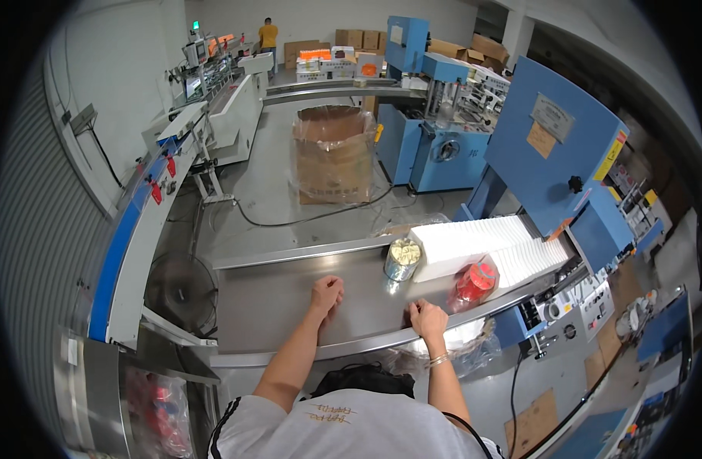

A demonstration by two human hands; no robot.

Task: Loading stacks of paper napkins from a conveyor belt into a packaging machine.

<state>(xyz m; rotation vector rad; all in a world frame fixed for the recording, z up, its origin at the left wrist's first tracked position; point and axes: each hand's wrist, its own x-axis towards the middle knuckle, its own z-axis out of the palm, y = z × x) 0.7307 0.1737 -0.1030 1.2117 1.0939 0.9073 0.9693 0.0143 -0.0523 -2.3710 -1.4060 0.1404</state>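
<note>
My left hand is closed, its fingers curled in, above the bare left part of a steel-topped table. My right hand is closed too, at the table's near rim, with the wrist across the metal edge. What either hand holds, if anything, is hidden by the curled fingers. Just right of my right hand lies a red wrapped bundle. Farther back stands a round bundle with a pale yellow top and shiny wrapping. Behind these, rows of white stacked sheets or packs run to the right.
A blue machine rises at the table's right end. Beyond the table stands a plastic-lined cardboard box. A conveyor with a blue edge runs along the left. Below the near rim hangs a clear plastic bag. A person stands far back.
</note>
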